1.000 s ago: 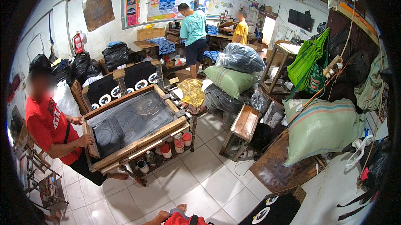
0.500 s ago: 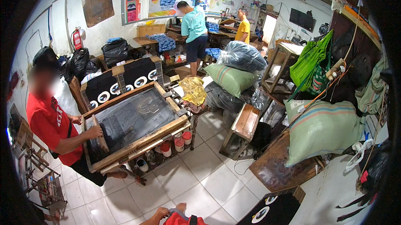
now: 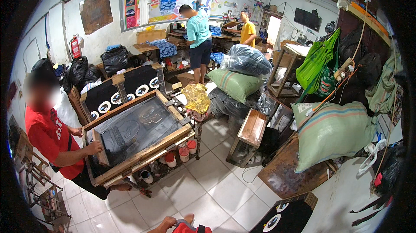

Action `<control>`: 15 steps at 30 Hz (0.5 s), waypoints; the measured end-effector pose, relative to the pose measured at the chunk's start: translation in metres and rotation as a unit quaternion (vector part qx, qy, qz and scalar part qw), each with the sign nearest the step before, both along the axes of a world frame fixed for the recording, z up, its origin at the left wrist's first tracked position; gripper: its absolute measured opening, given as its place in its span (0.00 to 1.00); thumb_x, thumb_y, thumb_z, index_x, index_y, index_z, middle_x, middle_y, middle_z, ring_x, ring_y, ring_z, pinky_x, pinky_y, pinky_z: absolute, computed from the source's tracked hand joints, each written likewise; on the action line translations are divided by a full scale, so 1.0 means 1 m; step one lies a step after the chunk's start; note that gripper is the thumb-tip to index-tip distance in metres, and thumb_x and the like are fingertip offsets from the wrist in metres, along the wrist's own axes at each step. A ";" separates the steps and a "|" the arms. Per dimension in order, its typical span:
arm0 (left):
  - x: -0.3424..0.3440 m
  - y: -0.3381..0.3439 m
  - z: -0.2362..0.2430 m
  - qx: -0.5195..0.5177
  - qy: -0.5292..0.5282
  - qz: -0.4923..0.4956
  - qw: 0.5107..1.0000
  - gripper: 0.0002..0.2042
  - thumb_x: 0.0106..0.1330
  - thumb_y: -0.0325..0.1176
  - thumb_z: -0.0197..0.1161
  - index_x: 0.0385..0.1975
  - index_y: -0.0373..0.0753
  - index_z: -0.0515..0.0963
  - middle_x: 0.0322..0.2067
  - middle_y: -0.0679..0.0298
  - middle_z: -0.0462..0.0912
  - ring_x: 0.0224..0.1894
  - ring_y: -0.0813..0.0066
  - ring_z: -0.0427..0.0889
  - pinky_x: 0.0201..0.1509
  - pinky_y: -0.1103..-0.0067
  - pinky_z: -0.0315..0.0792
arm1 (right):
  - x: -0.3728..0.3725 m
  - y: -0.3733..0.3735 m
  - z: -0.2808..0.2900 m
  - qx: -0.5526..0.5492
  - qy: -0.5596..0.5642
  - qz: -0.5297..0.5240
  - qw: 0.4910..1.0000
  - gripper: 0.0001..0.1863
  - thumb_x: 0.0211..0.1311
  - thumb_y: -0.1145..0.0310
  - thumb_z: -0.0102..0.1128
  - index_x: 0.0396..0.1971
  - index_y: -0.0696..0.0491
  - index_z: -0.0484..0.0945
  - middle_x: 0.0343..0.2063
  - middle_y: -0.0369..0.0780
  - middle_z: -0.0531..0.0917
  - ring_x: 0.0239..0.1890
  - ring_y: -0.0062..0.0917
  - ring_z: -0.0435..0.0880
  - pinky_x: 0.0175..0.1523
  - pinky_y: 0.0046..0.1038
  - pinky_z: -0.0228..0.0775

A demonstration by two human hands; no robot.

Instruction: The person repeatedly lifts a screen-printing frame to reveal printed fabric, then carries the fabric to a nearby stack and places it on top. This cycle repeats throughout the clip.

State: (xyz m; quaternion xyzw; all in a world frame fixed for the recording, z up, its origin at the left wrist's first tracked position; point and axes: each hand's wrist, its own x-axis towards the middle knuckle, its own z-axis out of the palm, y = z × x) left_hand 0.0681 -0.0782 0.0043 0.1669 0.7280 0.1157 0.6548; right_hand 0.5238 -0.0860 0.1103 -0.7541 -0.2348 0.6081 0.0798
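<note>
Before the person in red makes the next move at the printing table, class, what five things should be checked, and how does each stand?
1. Wooden screen frame lies down on the printing table: ok.
2. Co-worker's hand rests on the squeegee at the frame's near end: ok.
3. Yellow cloth lies off the frame: ok.
4. Paint pots stand below the table, beneath the frame: ok.
5. Ink spread on the mesh: cannot tell.

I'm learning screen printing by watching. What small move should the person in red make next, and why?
Probably draw the wooden squeegee across the screen frame: one hand rests on it at the frame's end, the other hand steadies the frame's edge, mesh lying flat.
</note>
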 end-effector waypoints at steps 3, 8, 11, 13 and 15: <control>0.004 0.009 0.017 0.015 -0.001 0.003 1.000 0.12 0.62 0.38 0.51 0.39 0.42 0.77 0.36 0.66 0.80 0.34 0.74 0.78 0.32 0.75 0.68 | 0.003 0.003 -0.017 0.011 0.009 -0.015 1.000 0.08 0.49 0.66 0.55 0.23 0.54 0.79 0.28 0.43 0.81 0.28 0.33 0.80 0.32 0.30 0.73; 0.008 0.009 0.030 0.021 -0.014 -0.005 1.000 0.11 0.62 0.37 0.51 0.38 0.41 0.77 0.36 0.65 0.80 0.33 0.73 0.78 0.34 0.75 0.68 | 0.009 0.003 -0.038 0.022 0.020 -0.033 0.999 0.07 0.50 0.69 0.55 0.23 0.56 0.79 0.25 0.43 0.81 0.26 0.31 0.80 0.30 0.29 0.73; 0.009 0.002 0.024 0.011 -0.017 -0.007 1.000 0.11 0.61 0.37 0.50 0.37 0.42 0.77 0.35 0.66 0.80 0.32 0.73 0.77 0.33 0.75 0.68 | 0.011 0.004 -0.046 0.030 0.027 -0.048 0.998 0.07 0.50 0.70 0.55 0.23 0.58 0.79 0.24 0.43 0.81 0.24 0.31 0.80 0.29 0.29 0.73; 0.010 -0.004 0.015 0.003 -0.005 -0.045 0.999 0.10 0.61 0.36 0.50 0.36 0.43 0.77 0.34 0.67 0.81 0.32 0.74 0.77 0.32 0.75 0.67 | 0.013 0.004 -0.052 0.034 0.030 -0.055 0.997 0.07 0.51 0.72 0.55 0.23 0.59 0.79 0.23 0.43 0.80 0.24 0.30 0.80 0.28 0.29 0.73; 0.010 -0.009 0.005 -0.007 -0.014 -0.038 0.999 0.10 0.61 0.36 0.50 0.34 0.44 0.78 0.33 0.67 0.81 0.32 0.74 0.77 0.33 0.75 0.68 | 0.018 0.001 -0.061 0.039 0.034 -0.065 0.997 0.06 0.51 0.73 0.55 0.22 0.60 0.79 0.22 0.42 0.80 0.23 0.30 0.80 0.27 0.29 0.73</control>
